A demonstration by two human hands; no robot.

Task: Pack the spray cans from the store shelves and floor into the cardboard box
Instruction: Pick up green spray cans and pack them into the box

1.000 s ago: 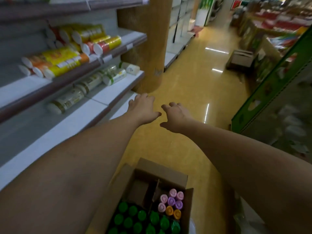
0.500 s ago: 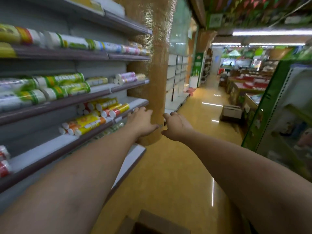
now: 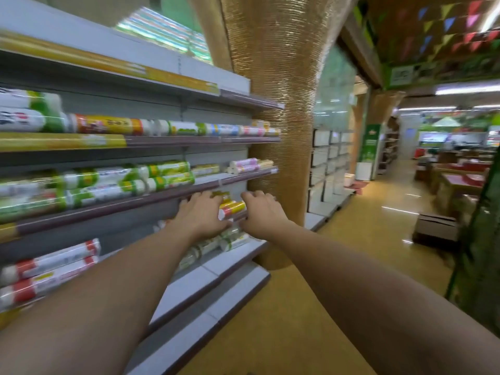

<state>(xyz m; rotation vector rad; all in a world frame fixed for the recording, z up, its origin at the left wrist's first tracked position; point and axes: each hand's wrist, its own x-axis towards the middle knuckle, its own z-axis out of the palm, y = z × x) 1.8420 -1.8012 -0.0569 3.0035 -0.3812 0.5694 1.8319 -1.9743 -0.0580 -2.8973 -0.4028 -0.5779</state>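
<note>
Both arms stretch to the middle shelf [image 3: 108,209], where the spray cans [image 3: 233,207] lie on their sides at its far end, beside the ribbed golden pillar [image 3: 276,117]. The left hand [image 3: 201,216] lies over the pile. Its fingers [image 3: 205,197] drape across the cans, but the blur hides whether they have clenched round one, so I cannot tell. The right hand [image 3: 261,213] sits just beside the cans' capped ends, its fingers loosely bent and grasping nothing visible. The cardboard box is out of view.

The cans are smooth, glossy cylinders with yellow and red printed bodies and pale caps, piled with nothing visibly holding them but a low maroon lip. The likely risk is that drawing one from the pile lets its neighbours roll over that lip and drop to the hard, shiny floor [image 3: 284,320] or onto the green-and-white cans [image 3: 232,243] on the shelf below. A slick round wall also slips easily in a one-sided grip, so a can taken near its end may tip out.
</note>
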